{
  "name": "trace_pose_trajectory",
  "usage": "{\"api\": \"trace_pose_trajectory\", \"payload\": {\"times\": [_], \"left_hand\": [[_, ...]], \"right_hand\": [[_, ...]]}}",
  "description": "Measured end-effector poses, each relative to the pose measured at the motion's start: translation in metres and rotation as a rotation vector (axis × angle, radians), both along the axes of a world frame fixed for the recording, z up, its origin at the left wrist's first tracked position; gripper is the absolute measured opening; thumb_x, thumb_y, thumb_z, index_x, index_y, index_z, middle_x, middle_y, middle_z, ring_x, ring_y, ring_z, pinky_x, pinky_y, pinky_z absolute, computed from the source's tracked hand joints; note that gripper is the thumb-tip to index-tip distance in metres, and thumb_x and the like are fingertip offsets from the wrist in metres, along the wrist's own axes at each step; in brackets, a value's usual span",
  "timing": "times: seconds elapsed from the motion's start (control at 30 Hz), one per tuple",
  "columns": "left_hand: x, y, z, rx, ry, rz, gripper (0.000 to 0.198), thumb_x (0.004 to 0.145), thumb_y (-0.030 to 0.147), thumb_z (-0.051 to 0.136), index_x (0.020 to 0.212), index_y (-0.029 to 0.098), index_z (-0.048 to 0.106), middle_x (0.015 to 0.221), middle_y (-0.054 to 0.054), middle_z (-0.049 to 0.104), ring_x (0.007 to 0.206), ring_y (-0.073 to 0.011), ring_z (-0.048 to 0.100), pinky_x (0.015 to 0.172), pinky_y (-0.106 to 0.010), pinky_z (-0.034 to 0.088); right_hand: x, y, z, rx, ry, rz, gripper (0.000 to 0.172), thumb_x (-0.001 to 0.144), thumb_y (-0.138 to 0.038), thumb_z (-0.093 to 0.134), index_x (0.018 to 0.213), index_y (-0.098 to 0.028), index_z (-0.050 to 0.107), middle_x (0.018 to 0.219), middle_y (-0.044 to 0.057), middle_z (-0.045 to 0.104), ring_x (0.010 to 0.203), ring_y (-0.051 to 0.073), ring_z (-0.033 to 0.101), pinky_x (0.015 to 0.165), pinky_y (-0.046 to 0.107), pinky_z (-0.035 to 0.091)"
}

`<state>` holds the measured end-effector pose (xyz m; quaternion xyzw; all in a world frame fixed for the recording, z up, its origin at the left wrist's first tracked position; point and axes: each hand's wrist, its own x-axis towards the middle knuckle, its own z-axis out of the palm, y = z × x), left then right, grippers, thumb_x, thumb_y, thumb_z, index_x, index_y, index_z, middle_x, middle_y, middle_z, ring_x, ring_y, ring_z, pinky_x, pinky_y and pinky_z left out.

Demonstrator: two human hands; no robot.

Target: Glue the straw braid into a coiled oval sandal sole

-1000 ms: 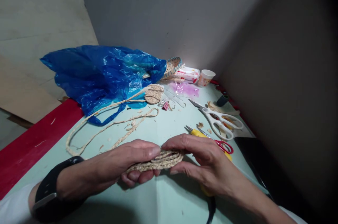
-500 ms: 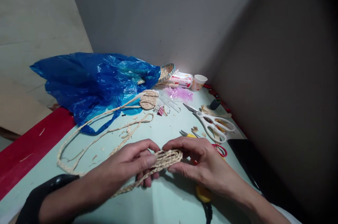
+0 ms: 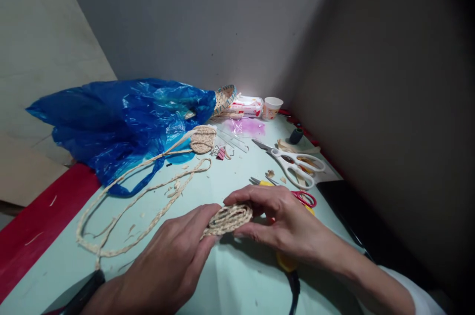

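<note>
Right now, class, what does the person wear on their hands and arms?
The left hand and right hand are bare, without gloves. A black wristband circles the left wrist. A white sleeve covers the right arm near the elbow.

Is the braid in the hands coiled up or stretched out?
Coiled: the braid is wound into a flat oval, rows side by side, pinched between the left hand and right hand.

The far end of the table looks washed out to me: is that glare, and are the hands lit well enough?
Head view: yes, glare blows out the wipes pack and the wall behind it; head view, right side sinks into dark shadow; left hand, right hand and the coiled straw braid are evenly lit and clear.
</note>
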<state>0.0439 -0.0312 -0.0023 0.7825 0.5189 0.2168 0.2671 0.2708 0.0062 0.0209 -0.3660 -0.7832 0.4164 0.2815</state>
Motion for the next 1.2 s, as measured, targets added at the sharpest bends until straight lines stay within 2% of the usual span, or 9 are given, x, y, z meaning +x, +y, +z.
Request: {"api": "trace_pose_trajectory", "payload": {"times": [0.17,0.27,0.47,0.6,0.73,0.83,0.9,1.03,1.2], "left_hand": [[-0.001,0.001,0.004,-0.051,0.012,-0.012,0.037,0.095,0.044,0.049,0.127,0.03,0.062,0.125,-0.007,0.071,0.112,-0.0303,0.065,0.092,-0.036,0.048],[-0.003,0.001,0.0,-0.005,0.0,0.014,0.04,0.094,0.043,0.052,0.13,0.028,0.06,0.126,-0.008,0.07,0.115,-0.0299,0.064,0.096,-0.037,0.047],[-0.003,-0.001,-0.007,0.204,0.039,-0.067,0.034,0.097,0.03,0.05,0.13,0.025,0.055,0.12,-0.006,0.073,0.107,-0.0227,0.069,0.091,-0.029,0.052],[-0.003,0.002,-0.006,0.432,0.1,-0.099,0.03,0.097,0.024,0.05,0.127,0.022,0.052,0.113,-0.007,0.075,0.102,-0.0186,0.072,0.088,-0.024,0.054],[-0.004,0.006,-0.006,0.544,0.097,-0.1,0.031,0.097,0.023,0.051,0.128,0.019,0.05,0.11,-0.007,0.074,0.099,-0.0135,0.072,0.088,-0.016,0.052],[-0.006,0.007,-0.01,0.59,0.127,-0.081,0.035,0.097,0.022,0.051,0.132,0.016,0.049,0.112,-0.008,0.074,0.101,-0.014,0.071,0.092,-0.017,0.05],[-0.009,0.008,-0.015,0.617,0.166,-0.086,0.037,0.097,0.023,0.05,0.133,0.016,0.048,0.111,-0.009,0.074,0.1,-0.0157,0.072,0.091,-0.02,0.052],[-0.009,0.011,-0.02,0.707,0.243,-0.071,0.039,0.098,0.026,0.05,0.135,0.015,0.048,0.117,-0.013,0.073,0.104,-0.0207,0.071,0.089,-0.026,0.055],[0.002,0.016,-0.014,0.694,0.152,-0.065,0.028,0.1,0.022,0.043,0.124,0.014,0.053,0.1,-0.013,0.077,0.088,-0.0193,0.075,0.076,-0.024,0.058]], "right_hand": [[-0.001,0.001,0.003,-0.021,0.03,-0.004,0.028,0.086,-0.036,0.072,0.11,-0.021,0.071,0.097,0.004,0.073,0.075,0.017,0.065,0.068,0.029,0.05],[-0.001,0.002,0.003,-0.039,0.061,-0.011,0.026,0.085,-0.032,0.073,0.109,-0.022,0.072,0.098,0.003,0.073,0.078,0.018,0.066,0.072,0.03,0.051],[0.0,0.002,0.002,-0.005,0.085,-0.014,0.022,0.087,-0.028,0.071,0.108,-0.022,0.072,0.098,0.002,0.073,0.078,0.016,0.066,0.074,0.029,0.051],[0.0,0.006,-0.001,-0.026,0.093,-0.001,0.028,0.083,-0.027,0.074,0.11,-0.019,0.07,0.104,0.005,0.072,0.083,0.018,0.064,0.076,0.03,0.051],[-0.005,0.007,-0.006,-0.272,0.236,-0.043,0.042,0.078,-0.03,0.078,0.117,-0.02,0.065,0.095,0.003,0.07,0.079,0.017,0.064,0.072,0.029,0.051],[-0.011,0.004,-0.011,-0.544,0.459,-0.087,0.037,0.081,-0.032,0.075,0.112,-0.019,0.063,0.08,-0.001,0.067,0.071,0.014,0.067,0.07,0.027,0.052],[-0.014,0.002,-0.013,-0.644,0.553,-0.133,0.031,0.081,-0.031,0.074,0.106,-0.017,0.064,0.075,-0.002,0.068,0.068,0.012,0.069,0.071,0.026,0.052],[-0.018,0.001,-0.012,-0.726,0.612,-0.207,0.026,0.074,-0.03,0.08,0.092,-0.016,0.068,0.072,-0.001,0.073,0.065,0.012,0.072,0.067,0.022,0.053],[-0.016,0.004,-0.012,-0.744,0.63,-0.178,0.023,0.074,-0.034,0.079,0.086,-0.016,0.07,0.081,0.002,0.076,0.068,0.013,0.073,0.075,0.025,0.057]]}}
